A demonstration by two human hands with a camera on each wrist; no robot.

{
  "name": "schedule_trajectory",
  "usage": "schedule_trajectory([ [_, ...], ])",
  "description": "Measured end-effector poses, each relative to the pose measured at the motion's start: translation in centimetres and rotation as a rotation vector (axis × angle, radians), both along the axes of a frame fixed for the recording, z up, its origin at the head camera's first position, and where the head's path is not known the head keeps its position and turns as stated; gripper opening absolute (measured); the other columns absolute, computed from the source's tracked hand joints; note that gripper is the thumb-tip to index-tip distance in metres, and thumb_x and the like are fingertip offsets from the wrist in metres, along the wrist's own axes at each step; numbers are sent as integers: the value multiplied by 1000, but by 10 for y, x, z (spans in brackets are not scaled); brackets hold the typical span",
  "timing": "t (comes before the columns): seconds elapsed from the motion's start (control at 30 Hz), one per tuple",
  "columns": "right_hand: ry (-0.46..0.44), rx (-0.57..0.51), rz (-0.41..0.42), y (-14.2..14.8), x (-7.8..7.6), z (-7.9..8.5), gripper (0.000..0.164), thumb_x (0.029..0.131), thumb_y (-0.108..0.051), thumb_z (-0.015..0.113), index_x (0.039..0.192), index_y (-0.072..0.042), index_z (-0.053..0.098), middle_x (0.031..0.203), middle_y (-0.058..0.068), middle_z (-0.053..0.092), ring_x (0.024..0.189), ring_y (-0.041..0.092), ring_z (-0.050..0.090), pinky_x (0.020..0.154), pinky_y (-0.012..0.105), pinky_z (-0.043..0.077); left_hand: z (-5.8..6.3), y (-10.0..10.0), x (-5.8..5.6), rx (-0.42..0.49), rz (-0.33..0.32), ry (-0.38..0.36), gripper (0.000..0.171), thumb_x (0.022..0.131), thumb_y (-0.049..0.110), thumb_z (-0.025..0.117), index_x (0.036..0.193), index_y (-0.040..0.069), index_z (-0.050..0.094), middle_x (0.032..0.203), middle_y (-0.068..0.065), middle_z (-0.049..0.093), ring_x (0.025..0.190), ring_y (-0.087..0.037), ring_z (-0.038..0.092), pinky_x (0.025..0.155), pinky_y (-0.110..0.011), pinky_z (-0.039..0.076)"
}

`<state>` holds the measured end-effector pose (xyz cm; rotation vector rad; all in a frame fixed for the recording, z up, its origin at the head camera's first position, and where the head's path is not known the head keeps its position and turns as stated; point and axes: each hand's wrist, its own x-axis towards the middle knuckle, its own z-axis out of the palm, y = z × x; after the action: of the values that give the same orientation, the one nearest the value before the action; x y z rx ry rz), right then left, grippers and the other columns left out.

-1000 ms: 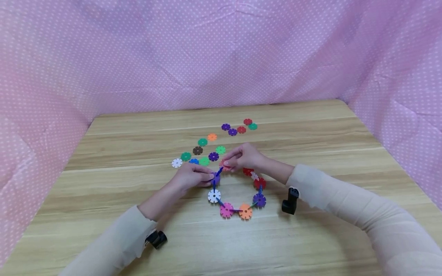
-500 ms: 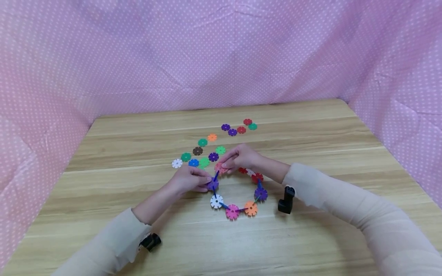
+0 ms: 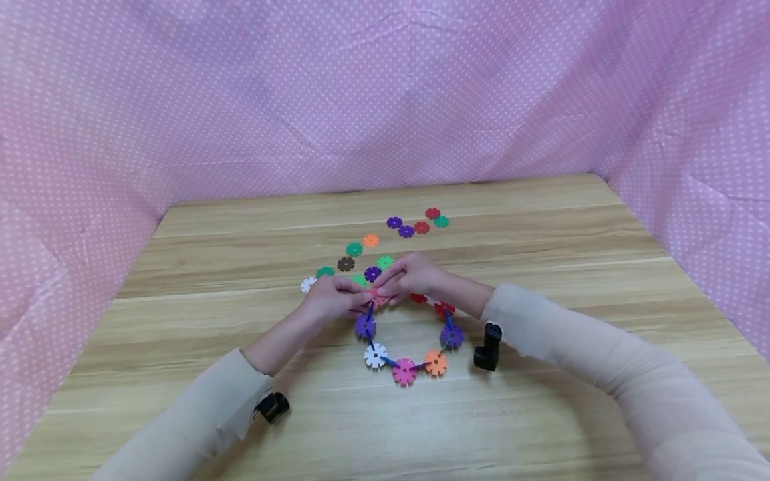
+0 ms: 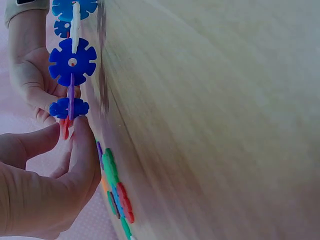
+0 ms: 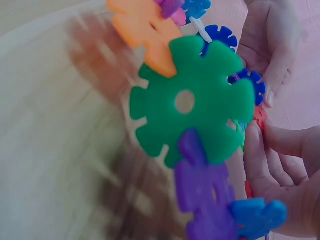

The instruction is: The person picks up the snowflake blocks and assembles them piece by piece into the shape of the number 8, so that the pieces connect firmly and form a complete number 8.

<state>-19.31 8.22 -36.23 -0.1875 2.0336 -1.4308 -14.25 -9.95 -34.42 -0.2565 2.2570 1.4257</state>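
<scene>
A chain of slotted plastic snowflake discs forms a loop between the hands, with a white disc point(image 3: 375, 356), a pink disc point(image 3: 405, 371) and an orange disc point(image 3: 436, 363) along its near side. At its far left a coral disc point(image 3: 377, 298) is pinched by the right hand point(image 3: 416, 277). The left hand point(image 3: 333, 298) has its thumb and fingertips on the same coral disc, from the left. Below them hangs a purple disc point(image 3: 365, 326), joined through a blue one. In the right wrist view a green disc point(image 5: 215, 102) covers part of the chain.
Several loose discs lie flat beyond the hands, among them a brown disc point(image 3: 345, 264) and an orange disc point(image 3: 371, 240). Farther back is a group with a red disc point(image 3: 422, 228). The wooden table point(image 3: 541, 414) is bordered by a pink dotted cloth point(image 3: 385, 100).
The left hand has shifted its fingers from the purple disc up to the coral disc. The right hand has moved slightly left with the coral disc, and the loop has shifted with it.
</scene>
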Motion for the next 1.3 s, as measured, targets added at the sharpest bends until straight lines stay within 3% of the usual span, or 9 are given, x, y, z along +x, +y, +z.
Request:
schedule_trajectory([
  [0.2, -7, -22, 2, -10, 0, 1, 23, 84, 2, 69, 106, 1, 70, 99, 15, 75, 71, 14, 71, 75, 31, 61, -4, -5, -1, 10, 27, -9, 21, 89, 8, 67, 107, -3, 68, 97, -10, 71, 75, -7, 67, 78, -24, 60],
  [0.33, 27, -22, 6, -13, -4, 4, 23, 84, -2, 71, 107, 0, 70, 99, 15, 75, 73, 14, 72, 76, 31, 61, -5, -11, -1, 20, 28, -5, 23, 90, 5, 65, 110, -5, 67, 102, -13, 71, 74, -6, 66, 78, -25, 60],
  [0.6, 524, 213, 69, -7, -34, 14, 18, 84, -10, 74, 101, -4, 73, 99, 10, 75, 88, 18, 70, 77, 25, 59, -5, -22, -1, 2, 10, -40, 26, 92, 9, 64, 115, -2, 66, 107, -14, 72, 76, -5, 66, 80, -25, 60],
  [0.77, 621, 314, 223, -8, -47, 17, 24, 83, -6, 74, 106, -3, 71, 104, 11, 73, 97, 21, 69, 87, 30, 58, -6, -25, -1, -1, 13, -47, 25, 92, 12, 64, 114, -1, 66, 103, -11, 73, 75, -5, 66, 78, -23, 59],
  [0.93, 700, 399, 453, -16, -47, 15, 30, 80, -3, 76, 109, -6, 71, 110, 7, 73, 105, 19, 67, 95, 31, 55, -7, -25, -1, 0, 23, -45, 24, 92, 13, 64, 112, 0, 67, 96, -7, 72, 75, -6, 66, 77, -23, 60],
  [1.0, 733, 424, 507, -19, -46, 14, 31, 79, -1, 76, 109, -6, 71, 111, 6, 73, 106, 19, 67, 97, 31, 54, -6, -25, -1, -2, 34, -43, 23, 92, 13, 65, 111, 0, 68, 96, -7, 72, 75, -6, 66, 77, -23, 60],
  [1.13, 785, 457, 548, -23, -45, 14, 30, 78, 0, 76, 108, -6, 72, 110, 7, 73, 106, 19, 66, 97, 30, 54, -5, -24, -1, -8, 47, -28, 22, 91, 12, 65, 110, 0, 68, 100, -9, 72, 75, -6, 66, 77, -24, 60],
  [1.3, 780, 454, 525, -23, -43, 16, 26, 77, -2, 78, 102, -7, 73, 103, 6, 73, 102, 19, 66, 94, 29, 55, -6, -24, 0, 2, 51, -14, 23, 91, 10, 65, 111, -1, 68, 106, -13, 72, 75, -5, 67, 78, -24, 60],
])
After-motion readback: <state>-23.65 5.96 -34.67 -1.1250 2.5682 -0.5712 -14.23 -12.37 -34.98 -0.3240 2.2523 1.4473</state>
